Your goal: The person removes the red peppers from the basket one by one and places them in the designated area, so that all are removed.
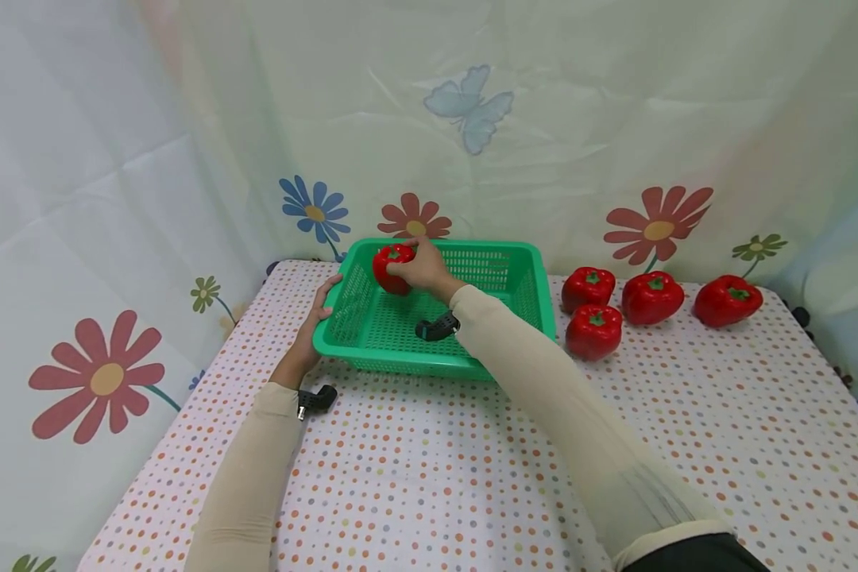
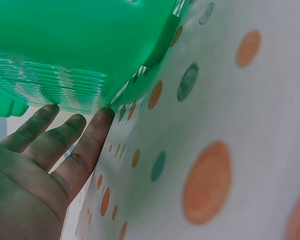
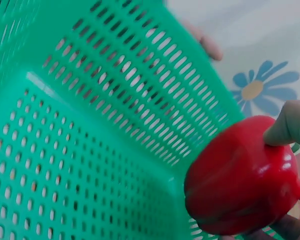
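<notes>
A red bell pepper (image 1: pixel 393 270) is gripped by my right hand (image 1: pixel 429 268) inside the far left part of a green plastic basket (image 1: pixel 436 367). In the right wrist view the thumb lies across the top of the pepper (image 3: pixel 240 175), with other fingers around its far side. My left hand (image 1: pixel 313 322) is at the basket's left side, its thumb by the rim. From the left wrist view, its fingers (image 2: pixel 85 145) look nearly straight, the tips touching the slotted outer wall (image 2: pixel 55 82).
Several more red bell peppers (image 1: pixel 652 298) stand on the table to the right of the basket. One pepper (image 1: pixel 594 332) is close to the basket's right wall. A dotted cloth (image 1: pixel 415 477) covers the table, and a flowered curtain (image 1: pixel 543 199) hangs behind it.
</notes>
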`<state>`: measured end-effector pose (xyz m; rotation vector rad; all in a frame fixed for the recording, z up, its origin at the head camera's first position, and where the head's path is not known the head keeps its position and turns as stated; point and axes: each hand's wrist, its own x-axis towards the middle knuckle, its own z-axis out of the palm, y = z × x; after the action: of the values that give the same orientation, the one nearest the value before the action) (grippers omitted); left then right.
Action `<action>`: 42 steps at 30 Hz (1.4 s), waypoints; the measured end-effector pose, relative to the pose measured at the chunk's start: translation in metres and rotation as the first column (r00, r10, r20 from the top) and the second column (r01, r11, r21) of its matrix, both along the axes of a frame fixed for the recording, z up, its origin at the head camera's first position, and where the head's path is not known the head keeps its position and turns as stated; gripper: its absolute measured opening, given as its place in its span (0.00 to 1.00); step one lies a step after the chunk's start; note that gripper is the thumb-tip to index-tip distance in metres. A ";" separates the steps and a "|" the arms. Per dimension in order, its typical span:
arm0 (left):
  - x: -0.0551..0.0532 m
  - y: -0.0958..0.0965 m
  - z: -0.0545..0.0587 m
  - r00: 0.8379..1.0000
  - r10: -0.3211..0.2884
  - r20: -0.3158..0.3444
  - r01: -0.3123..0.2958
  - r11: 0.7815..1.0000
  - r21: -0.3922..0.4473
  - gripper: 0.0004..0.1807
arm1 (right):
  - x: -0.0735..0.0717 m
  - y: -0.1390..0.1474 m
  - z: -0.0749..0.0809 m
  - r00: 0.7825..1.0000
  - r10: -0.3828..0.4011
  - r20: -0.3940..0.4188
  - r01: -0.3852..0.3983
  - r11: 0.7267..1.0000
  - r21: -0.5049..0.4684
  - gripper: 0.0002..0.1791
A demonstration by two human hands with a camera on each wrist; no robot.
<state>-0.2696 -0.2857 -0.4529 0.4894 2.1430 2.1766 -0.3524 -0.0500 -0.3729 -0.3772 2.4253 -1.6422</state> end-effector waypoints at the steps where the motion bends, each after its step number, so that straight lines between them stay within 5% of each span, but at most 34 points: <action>1: 0.000 0.000 0.000 1.000 0.000 -0.001 0.000 1.000 -0.001 0.36 | 0.001 0.002 0.003 1.000 -0.002 -0.007 0.002 1.000 -0.011 0.37; 11: -0.001 0.001 -0.006 1.000 0.000 -0.014 -0.001 1.000 -0.010 0.36 | 0.029 0.034 0.046 1.000 0.006 -0.020 -0.008 0.996 -0.091 0.35; 16: -0.001 0.000 -0.010 0.999 -0.013 -0.046 0.013 1.000 -0.012 0.35 | 0.045 0.072 0.063 1.000 0.000 -0.017 -0.001 0.995 -0.098 0.35; 23: 0.003 0.004 -0.007 1.000 -0.007 -0.007 0.007 1.000 0.001 0.35 | 0.076 0.136 0.076 0.995 -0.055 -0.080 0.051 0.997 -0.054 0.36; 35: 0.004 0.003 0.000 1.000 0.011 0.004 -0.011 1.000 0.016 0.36 | 0.120 0.248 0.059 0.974 -0.188 -0.126 0.205 0.968 0.142 0.41; 42: 0.002 0.002 0.001 1.000 0.002 0.002 -0.002 1.000 0.022 0.36 | 0.138 0.297 0.037 0.939 -0.323 -0.123 0.337 0.932 0.129 0.40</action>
<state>-0.2672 -0.2842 -0.4516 0.4870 2.1215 2.2028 -0.2148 0.2475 -0.3364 -0.0256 2.7896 -1.5790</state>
